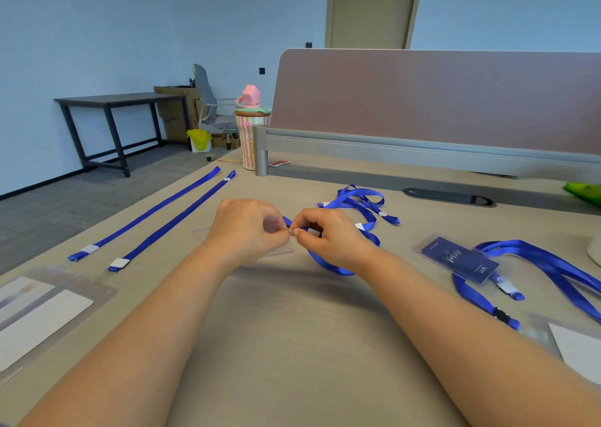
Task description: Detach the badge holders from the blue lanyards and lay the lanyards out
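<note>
My left hand (248, 230) and my right hand (328, 236) meet at the middle of the desk, both pinching the small clip of a tangled blue lanyard (356, 203). A clear badge holder (279, 250) lies under my left hand, mostly hidden. Two straight blue lanyards (156, 218) lie side by side at the left. Detached clear holders (42, 312) with white cards sit at the front left. At the right, another blue lanyard (549, 264) is clipped to a holder with a dark blue card (458, 259).
A pink desk divider (439, 101) runs along the back. A striped cup with a pink lid (250, 134) stands at its left end. A cable slot (448, 196) lies behind the tangled lanyard. A white card (579, 348) sits at the front right.
</note>
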Demonstrator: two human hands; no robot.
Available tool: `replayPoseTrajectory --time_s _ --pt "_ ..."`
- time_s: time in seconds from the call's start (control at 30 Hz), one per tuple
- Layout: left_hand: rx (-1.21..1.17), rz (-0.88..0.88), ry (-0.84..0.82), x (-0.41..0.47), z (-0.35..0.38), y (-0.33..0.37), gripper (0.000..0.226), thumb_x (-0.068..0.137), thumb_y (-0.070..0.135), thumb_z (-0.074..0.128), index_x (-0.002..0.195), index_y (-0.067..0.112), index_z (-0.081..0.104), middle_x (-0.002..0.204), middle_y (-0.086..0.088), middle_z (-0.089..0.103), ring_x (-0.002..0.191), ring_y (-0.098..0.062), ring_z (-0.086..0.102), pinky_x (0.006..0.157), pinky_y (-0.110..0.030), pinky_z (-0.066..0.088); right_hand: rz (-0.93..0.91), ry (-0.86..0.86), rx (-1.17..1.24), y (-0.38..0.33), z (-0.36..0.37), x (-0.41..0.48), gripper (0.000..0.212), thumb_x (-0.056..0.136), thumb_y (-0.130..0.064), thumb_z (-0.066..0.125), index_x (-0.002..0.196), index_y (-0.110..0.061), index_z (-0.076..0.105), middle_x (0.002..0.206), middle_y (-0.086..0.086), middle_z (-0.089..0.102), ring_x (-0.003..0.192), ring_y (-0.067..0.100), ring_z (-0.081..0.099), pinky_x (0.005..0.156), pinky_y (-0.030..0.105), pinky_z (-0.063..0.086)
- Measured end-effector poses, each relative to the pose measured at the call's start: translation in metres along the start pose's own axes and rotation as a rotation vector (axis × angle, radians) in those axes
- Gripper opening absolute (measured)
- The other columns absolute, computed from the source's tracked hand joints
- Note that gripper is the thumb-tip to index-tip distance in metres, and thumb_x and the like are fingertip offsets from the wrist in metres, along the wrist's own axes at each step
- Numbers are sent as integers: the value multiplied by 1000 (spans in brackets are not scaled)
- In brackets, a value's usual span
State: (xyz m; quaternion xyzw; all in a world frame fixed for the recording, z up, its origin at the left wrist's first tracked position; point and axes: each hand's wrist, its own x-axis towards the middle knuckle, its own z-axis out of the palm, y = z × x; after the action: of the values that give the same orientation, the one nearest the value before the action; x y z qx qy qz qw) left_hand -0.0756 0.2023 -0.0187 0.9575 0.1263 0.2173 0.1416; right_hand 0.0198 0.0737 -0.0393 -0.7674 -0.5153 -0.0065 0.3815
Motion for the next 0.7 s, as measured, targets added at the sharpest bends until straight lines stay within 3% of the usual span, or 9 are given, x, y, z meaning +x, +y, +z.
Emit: replayPoseTrajectory --time_s 0.17,0.27,0.33,0.5,0.6,0.7 --pt "-128 -53 -92 1 -14 -9 4 83 30 65 85 29 67 83 10 65 83 -9 58 76 -28 51 80 -46 44 2 -11 1 11 87 -26 63 86 -15 60 56 -9 50 49 3 46 51 10 34" --pt "-221 -51 -173 -1 -29 -16 6 82 28 67 81 33 63 82 13 62 81 -6 57 68 -18 47 109 -89 52 -2 -21 1 29 78 -25 73 63 -18 49 50 -11 40 48 6 36 51 14 29" --pt "-328 -70 -216 -4 -39 -17 4 80 28 68 80 30 65 83 8 66 82 -8 59 71 -21 48 85 -89 -21 -8 -26 1 39 77 -18 73 56 -21 40 49 -10 38 48 7 35 50 14 28" --pt "-515 -155 -280 -7 -63 -18 3 82 26 66 84 25 66 74 4 64 80 -12 57 79 -28 42 104 -3 -204 -20 -36 12 33 81 -10 55 55 -21 37 55 -5 38 53 12 33 52 25 28" --pt "-554 -201 -305 -11 -79 -17 6 86 24 61 83 19 62 68 4 57 67 -8 49 60 -22 36 94 74 -248 -31 -45 20 31 85 -16 53 58 -24 41 55 -6 43 53 12 36 52 28 29" --pt "-682 -264 -288 -19 -93 -26 15 81 28 66 75 16 59 66 3 53 59 -10 43 45 -14 34 54 132 -336 -45 -55 31 13 88 -17 50 79 -13 58 74 -1 56 68 18 46 61 32 39"
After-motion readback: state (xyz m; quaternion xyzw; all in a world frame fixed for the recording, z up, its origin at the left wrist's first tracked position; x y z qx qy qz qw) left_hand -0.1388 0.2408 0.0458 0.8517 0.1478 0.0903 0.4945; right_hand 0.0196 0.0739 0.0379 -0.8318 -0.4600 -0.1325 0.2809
